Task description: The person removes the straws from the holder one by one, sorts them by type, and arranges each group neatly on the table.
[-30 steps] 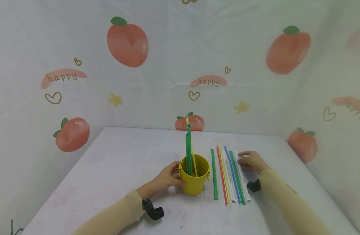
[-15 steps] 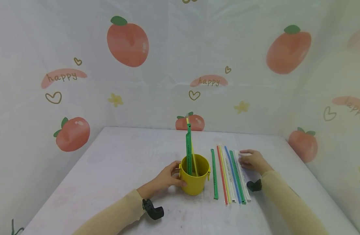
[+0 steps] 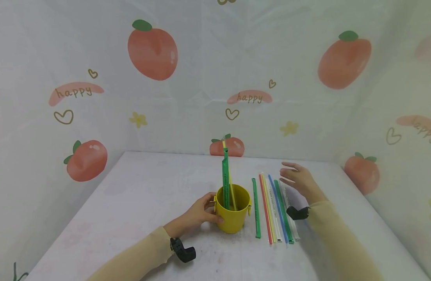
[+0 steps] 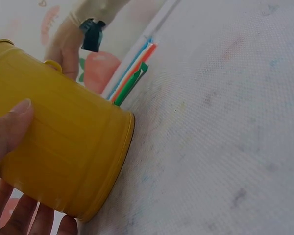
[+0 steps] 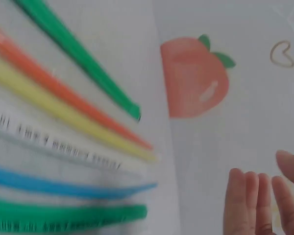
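- The yellow bucket (image 3: 233, 223) stands upright at lower centre of the head frame, so the left hand (image 3: 196, 214) would do best to brace it lightly, without tipping it
- The row of wrapped straws (image 3: 279, 212), right of centre, lies close-packed; a fingertip pinch at one end seems the cleanest way to part one from its neighbours
- The lone green straw (image 3: 256, 208), at the row's left, has a gap around it and should be easiest to take
- Left grip: clamped on the bucket, thumb on one side, fingers on the other
- Right hand (image 3: 301, 180): fingers extended, thumb apart in the right wrist view, holding nothing, near the row's far ends
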The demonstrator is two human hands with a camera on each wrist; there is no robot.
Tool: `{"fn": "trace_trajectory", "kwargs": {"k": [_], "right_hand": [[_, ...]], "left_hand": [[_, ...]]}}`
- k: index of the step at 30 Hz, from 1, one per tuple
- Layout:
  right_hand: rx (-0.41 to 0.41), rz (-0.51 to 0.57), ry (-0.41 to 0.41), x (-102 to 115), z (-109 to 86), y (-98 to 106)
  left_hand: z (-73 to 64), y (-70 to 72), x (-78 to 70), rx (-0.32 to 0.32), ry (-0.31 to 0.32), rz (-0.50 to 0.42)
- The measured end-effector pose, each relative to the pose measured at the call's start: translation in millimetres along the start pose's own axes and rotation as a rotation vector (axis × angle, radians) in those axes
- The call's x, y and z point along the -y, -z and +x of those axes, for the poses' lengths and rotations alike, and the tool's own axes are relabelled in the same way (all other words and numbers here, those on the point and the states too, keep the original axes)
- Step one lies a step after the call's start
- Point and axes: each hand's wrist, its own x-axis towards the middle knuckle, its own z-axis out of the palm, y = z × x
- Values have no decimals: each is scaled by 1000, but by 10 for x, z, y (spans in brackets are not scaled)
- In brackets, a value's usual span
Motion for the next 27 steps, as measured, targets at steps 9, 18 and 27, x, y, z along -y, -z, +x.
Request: {"fn": "trace_trajectory", "kwargs": {"k": [9, 18, 27], "right_hand": [[49, 49, 163, 160, -46, -402], [94, 175, 228, 374, -179, -866], [149, 77, 322, 427, -319, -1289]], "left_hand": [[-8, 4, 4, -5, -6, 18], [4, 2, 16, -11, 6, 13], [7, 8, 10, -2, -2, 10]]}}
